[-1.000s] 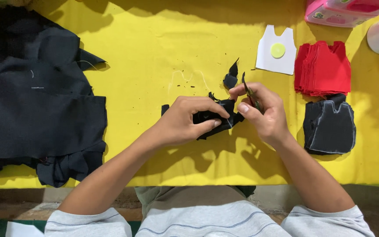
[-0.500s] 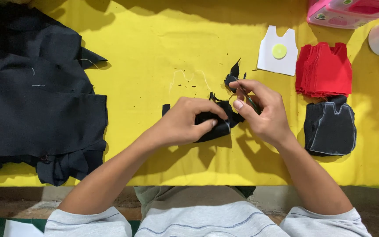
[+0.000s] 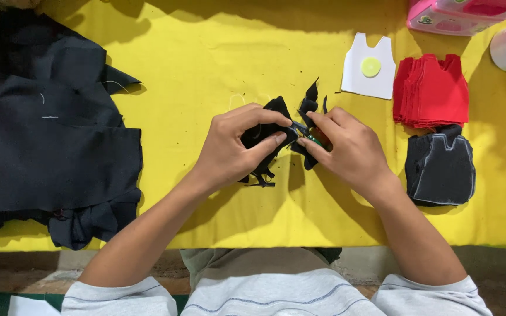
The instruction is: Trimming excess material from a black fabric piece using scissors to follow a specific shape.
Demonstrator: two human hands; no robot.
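Gripping a dark cloth piece (image 3: 267,131) over the yellow table (image 3: 206,70), the left hand (image 3: 235,146) pinches it shut between thumb and fingers; the right hand (image 3: 346,149), touching it from the right, is closed on small scissors (image 3: 308,136) at the cloth's edge. Left of the cloth piece, well apart: heaped dark fabric (image 3: 48,146). Right: dark cut stack (image 3: 440,167), red stack (image 3: 431,90) beyond. Farther: white paper pattern (image 3: 370,79), pink box (image 3: 458,14), contents not visible. Bare yellow table between.

Bare forearms, light grey striped short sleeves
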